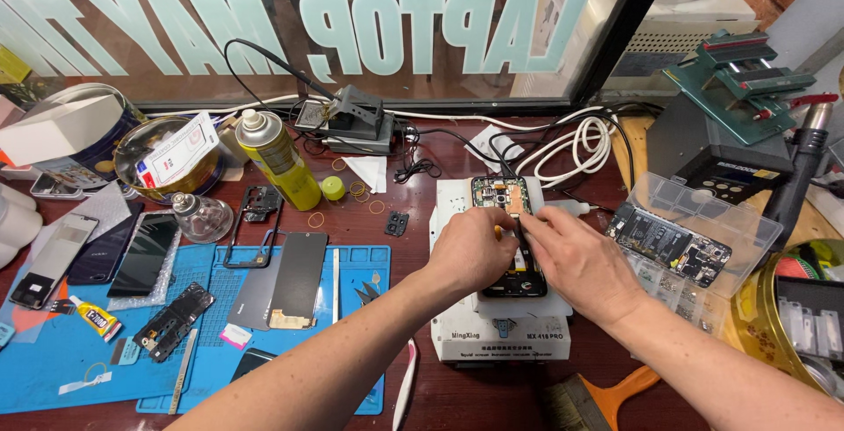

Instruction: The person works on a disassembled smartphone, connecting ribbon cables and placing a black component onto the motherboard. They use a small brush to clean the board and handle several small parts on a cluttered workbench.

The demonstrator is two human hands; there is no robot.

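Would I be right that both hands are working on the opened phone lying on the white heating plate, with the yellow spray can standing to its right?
Not quite: the head view shows the yellow spray can standing left of the opened phone. Both the left hand and right hand work on it, on the white heating plate.

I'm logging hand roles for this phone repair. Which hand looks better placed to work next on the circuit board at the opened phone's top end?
Probably the right hand: its fingertips already reach the opened phone just below the board, while the left hand is curled at the phone's left edge, steadying it.
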